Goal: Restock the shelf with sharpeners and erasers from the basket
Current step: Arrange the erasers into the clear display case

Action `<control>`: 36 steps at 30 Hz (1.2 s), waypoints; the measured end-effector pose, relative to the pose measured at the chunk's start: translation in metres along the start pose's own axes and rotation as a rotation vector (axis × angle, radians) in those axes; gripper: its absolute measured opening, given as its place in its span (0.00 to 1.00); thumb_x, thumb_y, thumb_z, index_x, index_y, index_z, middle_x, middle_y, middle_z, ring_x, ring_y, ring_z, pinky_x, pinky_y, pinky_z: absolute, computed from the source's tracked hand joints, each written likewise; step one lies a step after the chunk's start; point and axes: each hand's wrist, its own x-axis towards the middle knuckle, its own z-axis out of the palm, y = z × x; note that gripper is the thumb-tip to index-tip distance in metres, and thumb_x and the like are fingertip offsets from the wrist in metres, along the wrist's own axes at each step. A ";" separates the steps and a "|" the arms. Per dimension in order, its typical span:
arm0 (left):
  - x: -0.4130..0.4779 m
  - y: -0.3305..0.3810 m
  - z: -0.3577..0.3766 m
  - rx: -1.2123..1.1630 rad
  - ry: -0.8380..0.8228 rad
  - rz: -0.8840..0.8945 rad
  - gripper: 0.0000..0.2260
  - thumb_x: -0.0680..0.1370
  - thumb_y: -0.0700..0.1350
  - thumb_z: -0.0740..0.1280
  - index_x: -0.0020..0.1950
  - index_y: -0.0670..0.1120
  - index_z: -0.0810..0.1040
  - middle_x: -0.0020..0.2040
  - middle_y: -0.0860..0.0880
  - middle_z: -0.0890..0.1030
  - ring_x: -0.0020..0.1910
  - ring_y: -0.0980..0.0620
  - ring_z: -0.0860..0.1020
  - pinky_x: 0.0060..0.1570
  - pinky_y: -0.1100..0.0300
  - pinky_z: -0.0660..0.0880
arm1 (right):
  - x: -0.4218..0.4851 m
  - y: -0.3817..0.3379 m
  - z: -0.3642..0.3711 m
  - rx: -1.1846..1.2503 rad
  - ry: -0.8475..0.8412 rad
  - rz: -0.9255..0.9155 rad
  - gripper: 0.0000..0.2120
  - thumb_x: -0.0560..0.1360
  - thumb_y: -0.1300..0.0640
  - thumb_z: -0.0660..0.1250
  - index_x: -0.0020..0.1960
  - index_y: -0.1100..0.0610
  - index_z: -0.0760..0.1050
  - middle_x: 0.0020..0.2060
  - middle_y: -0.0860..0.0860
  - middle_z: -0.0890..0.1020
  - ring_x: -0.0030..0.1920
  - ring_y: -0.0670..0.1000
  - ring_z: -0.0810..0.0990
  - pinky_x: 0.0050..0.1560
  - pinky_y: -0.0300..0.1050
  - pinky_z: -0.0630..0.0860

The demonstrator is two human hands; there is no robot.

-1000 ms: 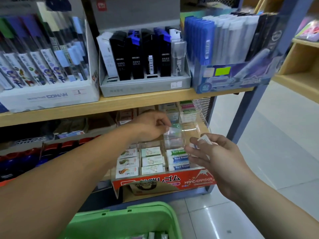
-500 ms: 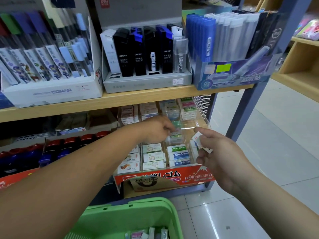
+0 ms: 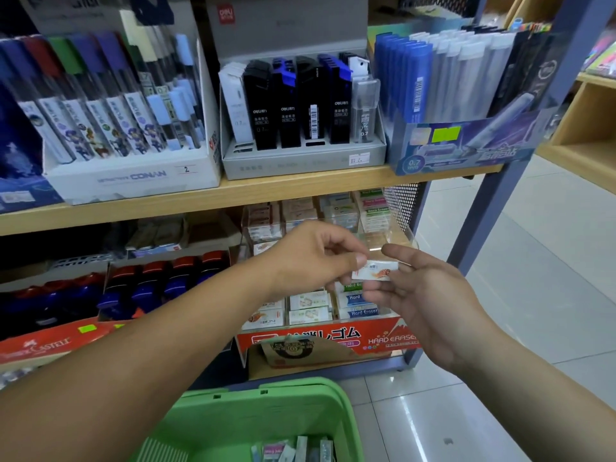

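— Whereabouts, the eraser [image 3: 375,270]?
— Just right of centre frame, up in the air before the clear display case [image 3: 333,340]. White wrapper, orange mark. Apart from both case and basket.

— Held how?
— Left end pinched between thumb and forefinger of the left hand [image 3: 310,258]. Right end caught among the fingers of the right hand [image 3: 430,295]. Narrow grips, both on the one piece.

— Inside the case?
— Small compartments of stacked erasers [image 3: 310,308]: orange-marked at left, green-printed in the middle, "Hard Eraser" in blue and green at right. More stacks in the rear rows, blurred. Red label strip across the front.

— And the basket?
— Green basket [image 3: 233,415] at bottom centre, below the forearms. A few small packets [image 3: 293,450] at the very bottom edge, too blurred to sort into sharpeners or erasers.

— Up top?
— Three open boxes side by side on the wooden shelf [image 3: 266,191]. White box [image 3: 133,176] at upper left with slim lead tubes. Grey tray [image 3: 300,161] in the centre with black, blue and clear cases upright. Blue box [image 3: 460,151] at upper right, packed with blue and pale tubes.
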 end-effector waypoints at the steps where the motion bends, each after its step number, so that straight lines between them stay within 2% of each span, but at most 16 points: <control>1: -0.005 -0.002 -0.006 0.003 0.021 -0.010 0.07 0.82 0.41 0.70 0.58 0.46 0.84 0.43 0.45 0.85 0.39 0.53 0.83 0.40 0.59 0.80 | -0.002 0.001 0.003 0.003 -0.029 -0.004 0.17 0.81 0.74 0.62 0.66 0.62 0.76 0.49 0.65 0.87 0.50 0.63 0.88 0.48 0.51 0.87; 4: -0.022 -0.010 -0.027 -0.070 0.092 -0.091 0.15 0.83 0.39 0.66 0.69 0.47 0.79 0.50 0.41 0.85 0.45 0.48 0.86 0.49 0.56 0.83 | -0.004 0.005 0.011 -0.156 -0.026 -0.042 0.15 0.79 0.71 0.68 0.63 0.58 0.80 0.53 0.56 0.88 0.51 0.59 0.88 0.52 0.55 0.86; 7: -0.048 -0.022 -0.048 -0.195 0.165 -0.196 0.20 0.84 0.37 0.64 0.75 0.51 0.72 0.57 0.39 0.82 0.51 0.48 0.87 0.53 0.56 0.84 | -0.004 0.010 0.019 -0.319 -0.039 -0.060 0.13 0.79 0.69 0.69 0.60 0.56 0.82 0.49 0.51 0.89 0.50 0.56 0.88 0.48 0.53 0.86; 9: -0.065 -0.030 -0.058 -0.318 0.204 -0.267 0.21 0.85 0.37 0.61 0.72 0.59 0.69 0.58 0.39 0.82 0.52 0.46 0.87 0.51 0.55 0.84 | -0.004 0.014 0.026 -0.361 -0.077 -0.066 0.12 0.79 0.69 0.70 0.58 0.56 0.82 0.47 0.51 0.89 0.48 0.55 0.88 0.47 0.52 0.85; 11: -0.074 -0.040 -0.066 -0.381 0.237 -0.311 0.19 0.86 0.37 0.59 0.70 0.58 0.72 0.59 0.39 0.82 0.51 0.44 0.87 0.50 0.54 0.85 | -0.003 0.021 0.035 -0.399 -0.113 -0.072 0.11 0.79 0.68 0.70 0.57 0.56 0.83 0.46 0.52 0.89 0.47 0.54 0.88 0.47 0.51 0.85; 13: -0.077 -0.051 -0.074 -0.332 0.321 -0.313 0.16 0.85 0.38 0.59 0.69 0.54 0.74 0.55 0.40 0.84 0.46 0.46 0.86 0.43 0.55 0.84 | -0.002 0.028 0.047 -0.433 -0.144 -0.073 0.11 0.79 0.68 0.70 0.56 0.55 0.83 0.46 0.53 0.89 0.47 0.54 0.88 0.45 0.49 0.85; 15: -0.077 -0.062 -0.078 -0.236 0.459 -0.294 0.12 0.84 0.39 0.63 0.65 0.51 0.74 0.49 0.42 0.86 0.38 0.50 0.83 0.33 0.58 0.78 | 0.000 0.035 0.058 -0.463 -0.173 -0.071 0.11 0.79 0.68 0.69 0.56 0.55 0.83 0.45 0.52 0.89 0.46 0.54 0.88 0.42 0.48 0.84; 18: -0.076 -0.074 -0.080 -0.113 0.601 -0.293 0.09 0.81 0.40 0.69 0.59 0.50 0.75 0.46 0.44 0.84 0.33 0.55 0.80 0.29 0.63 0.73 | 0.001 0.044 0.071 -0.530 -0.194 -0.073 0.12 0.79 0.68 0.68 0.55 0.53 0.83 0.44 0.49 0.89 0.45 0.52 0.87 0.40 0.47 0.82; 22: -0.077 -0.080 -0.080 -0.079 0.511 -0.251 0.13 0.81 0.43 0.69 0.63 0.56 0.77 0.49 0.49 0.83 0.41 0.56 0.83 0.35 0.64 0.77 | 0.006 0.050 0.078 -0.590 -0.165 -0.114 0.11 0.79 0.66 0.70 0.52 0.50 0.83 0.43 0.47 0.89 0.44 0.51 0.87 0.38 0.47 0.80; 25: -0.077 -0.086 -0.080 -0.046 0.528 -0.232 0.08 0.79 0.43 0.72 0.56 0.54 0.81 0.49 0.50 0.84 0.46 0.56 0.83 0.42 0.63 0.80 | 0.011 0.055 0.080 -0.672 -0.174 -0.196 0.10 0.75 0.62 0.77 0.50 0.48 0.83 0.43 0.51 0.87 0.45 0.51 0.86 0.43 0.44 0.82; 27: -0.075 -0.088 -0.079 -0.064 0.579 -0.256 0.08 0.77 0.43 0.74 0.53 0.51 0.81 0.48 0.48 0.84 0.47 0.53 0.83 0.47 0.59 0.82 | 0.015 0.061 0.083 -0.759 -0.189 -0.216 0.13 0.71 0.59 0.81 0.49 0.46 0.82 0.45 0.52 0.85 0.44 0.50 0.85 0.49 0.47 0.83; 31: -0.061 -0.081 -0.087 -0.115 0.640 -0.230 0.08 0.75 0.43 0.77 0.51 0.49 0.81 0.47 0.49 0.85 0.47 0.52 0.83 0.45 0.59 0.80 | 0.022 0.067 0.090 -0.789 -0.120 -0.299 0.10 0.74 0.54 0.80 0.49 0.45 0.81 0.43 0.47 0.85 0.38 0.41 0.82 0.43 0.43 0.80; 33: -0.050 -0.077 -0.093 -0.129 0.669 -0.211 0.08 0.75 0.43 0.77 0.50 0.48 0.81 0.47 0.49 0.85 0.47 0.53 0.83 0.45 0.61 0.80 | 0.025 0.064 0.092 -0.728 -0.094 -0.340 0.08 0.75 0.54 0.78 0.52 0.48 0.83 0.42 0.47 0.86 0.40 0.41 0.83 0.44 0.41 0.79; 36: -0.030 -0.079 -0.097 0.040 0.578 -0.210 0.06 0.76 0.44 0.76 0.50 0.50 0.81 0.48 0.51 0.84 0.49 0.55 0.82 0.43 0.66 0.76 | 0.025 0.064 0.090 -0.663 -0.080 -0.344 0.08 0.77 0.55 0.76 0.55 0.48 0.84 0.42 0.46 0.87 0.43 0.45 0.84 0.47 0.44 0.80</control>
